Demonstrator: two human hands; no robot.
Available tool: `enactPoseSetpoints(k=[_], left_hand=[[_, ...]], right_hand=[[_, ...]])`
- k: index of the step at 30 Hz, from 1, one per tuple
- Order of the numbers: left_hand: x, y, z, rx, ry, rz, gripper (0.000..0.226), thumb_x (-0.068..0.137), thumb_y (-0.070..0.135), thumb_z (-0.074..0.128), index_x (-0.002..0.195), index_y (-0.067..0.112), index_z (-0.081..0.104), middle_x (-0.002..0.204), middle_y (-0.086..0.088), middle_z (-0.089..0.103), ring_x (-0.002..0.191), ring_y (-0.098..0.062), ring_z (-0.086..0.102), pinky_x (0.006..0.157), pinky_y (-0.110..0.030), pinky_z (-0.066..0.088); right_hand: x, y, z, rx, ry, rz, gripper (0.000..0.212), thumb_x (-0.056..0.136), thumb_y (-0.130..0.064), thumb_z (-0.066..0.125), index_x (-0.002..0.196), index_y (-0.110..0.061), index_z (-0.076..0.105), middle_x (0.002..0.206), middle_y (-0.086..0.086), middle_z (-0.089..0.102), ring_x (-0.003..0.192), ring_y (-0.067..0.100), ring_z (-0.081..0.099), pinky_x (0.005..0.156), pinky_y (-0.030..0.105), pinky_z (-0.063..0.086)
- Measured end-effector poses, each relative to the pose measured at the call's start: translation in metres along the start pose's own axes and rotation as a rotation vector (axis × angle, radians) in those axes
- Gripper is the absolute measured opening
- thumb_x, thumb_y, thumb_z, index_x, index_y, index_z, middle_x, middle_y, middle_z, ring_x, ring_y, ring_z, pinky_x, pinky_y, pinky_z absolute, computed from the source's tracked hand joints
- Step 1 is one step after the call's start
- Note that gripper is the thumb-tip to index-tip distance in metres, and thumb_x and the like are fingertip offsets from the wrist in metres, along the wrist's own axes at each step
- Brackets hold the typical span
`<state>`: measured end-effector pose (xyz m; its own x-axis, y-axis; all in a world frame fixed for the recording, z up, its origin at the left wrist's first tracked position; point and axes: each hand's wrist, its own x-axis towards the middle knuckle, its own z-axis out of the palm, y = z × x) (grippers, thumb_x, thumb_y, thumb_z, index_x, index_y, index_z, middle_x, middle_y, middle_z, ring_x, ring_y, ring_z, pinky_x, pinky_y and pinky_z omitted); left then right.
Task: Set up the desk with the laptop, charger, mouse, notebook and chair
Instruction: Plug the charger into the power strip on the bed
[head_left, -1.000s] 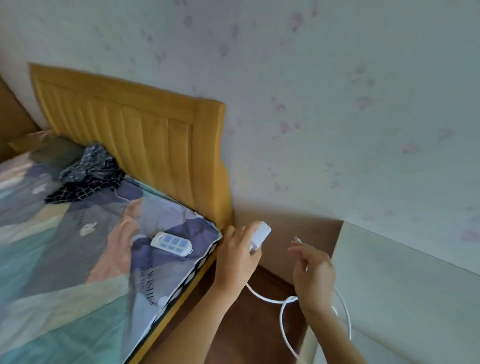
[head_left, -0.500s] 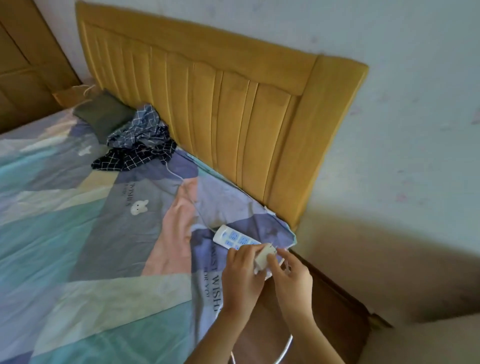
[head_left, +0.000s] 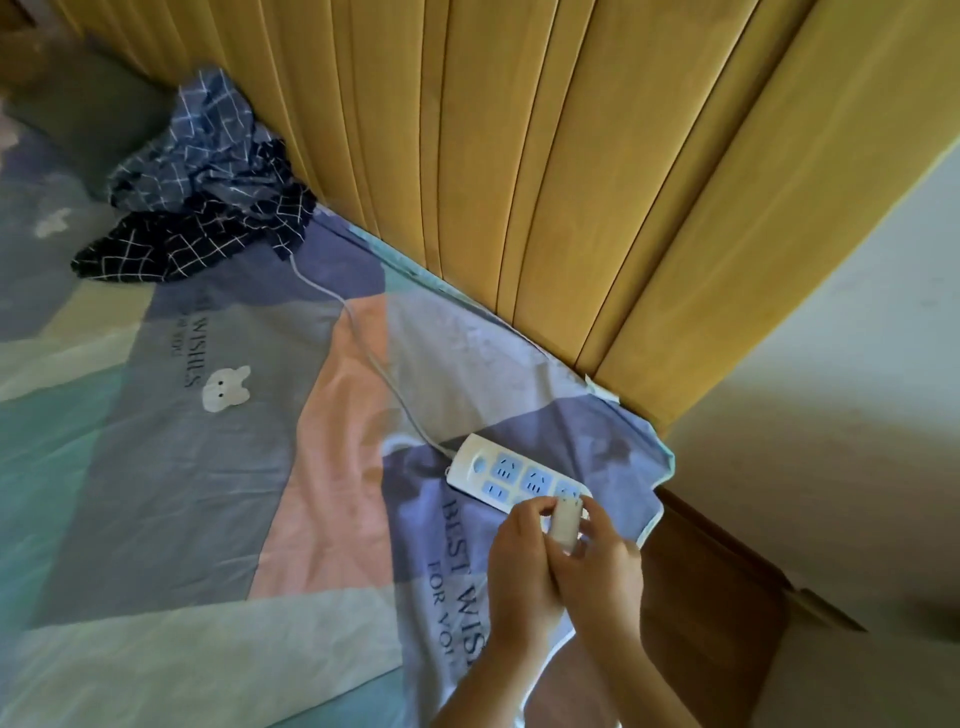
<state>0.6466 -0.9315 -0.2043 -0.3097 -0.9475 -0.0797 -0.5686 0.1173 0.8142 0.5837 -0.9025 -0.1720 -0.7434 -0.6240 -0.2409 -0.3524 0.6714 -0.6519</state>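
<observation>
A white charger plug (head_left: 565, 524) is held at the near end of a white power strip (head_left: 511, 478) with blue sockets, which lies on the bed corner. My left hand (head_left: 522, 566) grips the charger from the left, fingers curled round it. My right hand (head_left: 597, 561) pinches it from the right. The charger's prongs and the socket under it are hidden by my fingers. The charger's cable is not visible.
The power strip's grey cord (head_left: 374, 364) runs across the patterned bedsheet (head_left: 208, 467) to a crumpled checked cloth (head_left: 202, 192). A yellow padded headboard (head_left: 571, 182) stands behind. A white wall (head_left: 857, 415) and brown floor (head_left: 711, 597) lie to the right.
My view has swung down and closer to the bed corner. Both hands have carried the charger from beside the bed onto the end of the power strip.
</observation>
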Motion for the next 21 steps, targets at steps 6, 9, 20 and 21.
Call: enactPoseSetpoints(k=[6, 9, 20, 21], left_hand=[[0.011, -0.053, -0.016, 0.064, -0.344, 0.474, 0.063, 0.080, 0.047, 0.067, 0.136, 0.036, 0.040, 0.132, 0.013, 0.057, 0.123, -0.003, 0.051, 0.099, -0.025, 0.044], [0.042, -0.087, -0.021, 0.455, -0.197, 0.796, 0.056, 0.094, 0.048, 0.049, 0.143, 0.023, 0.040, 0.146, -0.002, 0.048, 0.137, -0.021, 0.040, 0.107, -0.042, 0.034], [0.080, -0.106, 0.002, 0.825, -0.238, 0.865, 0.051, 0.092, 0.052, 0.038, 0.137, 0.033, 0.052, 0.143, -0.013, 0.050, 0.128, -0.039, 0.049, 0.097, -0.063, 0.041], [0.080, -0.106, 0.003, 0.827, -0.231, 0.854, 0.053, 0.091, 0.054, 0.038, 0.137, 0.030, 0.051, 0.143, -0.012, 0.051, 0.128, -0.038, 0.049, 0.097, -0.062, 0.042]], right_hand=[[0.006, 0.037, 0.012, -0.241, 0.054, -0.140, 0.041, 0.081, -0.020, 0.063, 0.120, -0.010, 0.056, 0.077, 0.010, 0.066, 0.078, 0.035, 0.056, 0.067, 0.036, 0.047], [0.006, 0.050, 0.014, -0.460, 0.102, -0.278, 0.045, 0.082, -0.027, 0.046, 0.115, 0.000, 0.059, 0.066, 0.011, 0.062, 0.060, 0.036, 0.057, 0.060, 0.038, 0.051], [0.020, 0.017, 0.010, -0.809, -0.228, -0.302, 0.034, 0.095, -0.023, 0.044, 0.127, -0.011, 0.044, 0.093, 0.008, 0.067, 0.085, 0.029, 0.066, 0.061, 0.032, 0.049], [0.024, 0.014, 0.010, -0.871, -0.248, -0.359, 0.034, 0.096, -0.020, 0.043, 0.128, -0.011, 0.043, 0.099, 0.007, 0.066, 0.088, 0.029, 0.066, 0.064, 0.031, 0.048]])
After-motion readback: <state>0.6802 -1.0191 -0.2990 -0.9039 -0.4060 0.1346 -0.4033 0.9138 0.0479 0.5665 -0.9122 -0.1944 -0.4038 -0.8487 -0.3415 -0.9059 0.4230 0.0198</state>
